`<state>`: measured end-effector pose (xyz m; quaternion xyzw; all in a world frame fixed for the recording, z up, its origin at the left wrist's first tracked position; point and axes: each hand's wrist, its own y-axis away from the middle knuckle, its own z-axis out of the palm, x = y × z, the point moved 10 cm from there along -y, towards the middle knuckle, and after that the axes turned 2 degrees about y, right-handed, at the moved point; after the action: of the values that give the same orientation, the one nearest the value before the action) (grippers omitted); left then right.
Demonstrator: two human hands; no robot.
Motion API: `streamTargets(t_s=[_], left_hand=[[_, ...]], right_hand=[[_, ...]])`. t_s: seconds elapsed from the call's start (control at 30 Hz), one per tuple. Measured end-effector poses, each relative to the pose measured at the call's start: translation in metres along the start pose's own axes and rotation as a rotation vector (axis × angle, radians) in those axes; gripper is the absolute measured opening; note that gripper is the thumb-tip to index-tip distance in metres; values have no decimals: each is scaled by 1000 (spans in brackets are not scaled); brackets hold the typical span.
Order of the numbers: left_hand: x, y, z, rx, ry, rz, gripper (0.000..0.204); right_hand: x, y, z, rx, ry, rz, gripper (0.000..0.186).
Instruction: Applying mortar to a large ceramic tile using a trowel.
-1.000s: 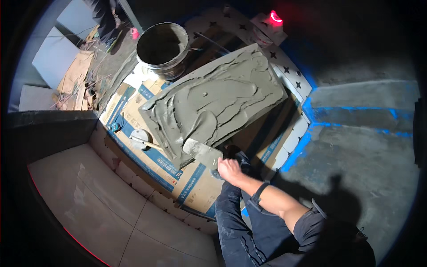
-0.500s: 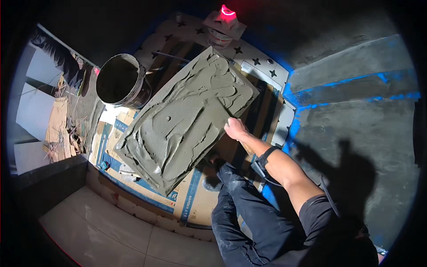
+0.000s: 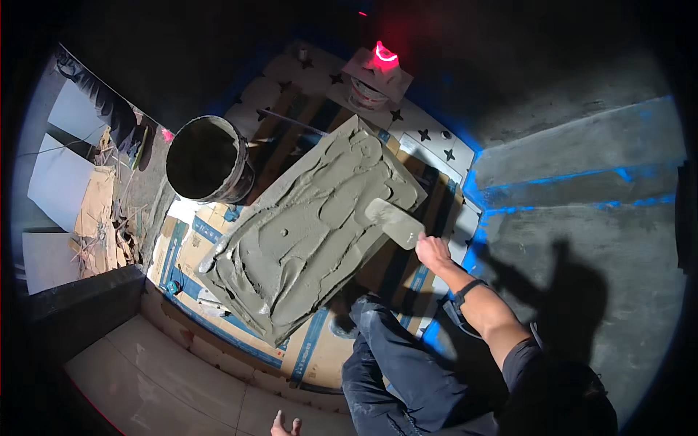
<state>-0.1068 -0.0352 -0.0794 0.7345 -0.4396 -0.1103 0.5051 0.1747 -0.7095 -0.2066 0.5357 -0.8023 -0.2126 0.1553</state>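
My right hand (image 3: pixel 434 253) is closed round the handle of a trowel. The trowel's flat blade (image 3: pixel 398 224), smeared with mortar, reaches over the right long edge of a big rectangular slab. Wet grey mortar (image 3: pixel 305 225) covers the slab in uneven ridges and swirls, with a small round lump near its middle. At the lower edge of the picture the fingers of my left hand (image 3: pixel 286 424) show, spread apart with nothing in them; the rest of that hand is cut off.
A dark, mortar-stained bucket (image 3: pixel 243 182) stands left of the slab. Behind, a glowing red laser level (image 3: pixel 385 57) rests on a board over a smaller bucket (image 3: pixel 366 94). Cardboard (image 3: pixel 311 352) covers patterned floor tiles. A tape measure (image 3: pixel 174 286) lies at left; blue-edged walls rise at right.
My right hand has drawn the trowel back to the right, and its blade now shows above the mortar. My left hand has come into view at the lower edge. The view has tilted slightly.
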Motion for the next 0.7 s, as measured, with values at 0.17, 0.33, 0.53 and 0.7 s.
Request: streamTargets(t_s=[0.17,0.33,0.53,0.7], left_hand=[[16,-18,32,82,270,-68,72],[11,-68,60,42,234,-214,62],[16,-164,54,173,362,-247,67],[13,-220,18,425,501,-403,67]], right_hand=[[-27,-11,-71,-13,-139,147,31],[-226,-71,-184,101,-99,-320,38],[-471,-135,-213,728,578,-1015,19],[-545,-158,-174,591,1085,-1255,24]])
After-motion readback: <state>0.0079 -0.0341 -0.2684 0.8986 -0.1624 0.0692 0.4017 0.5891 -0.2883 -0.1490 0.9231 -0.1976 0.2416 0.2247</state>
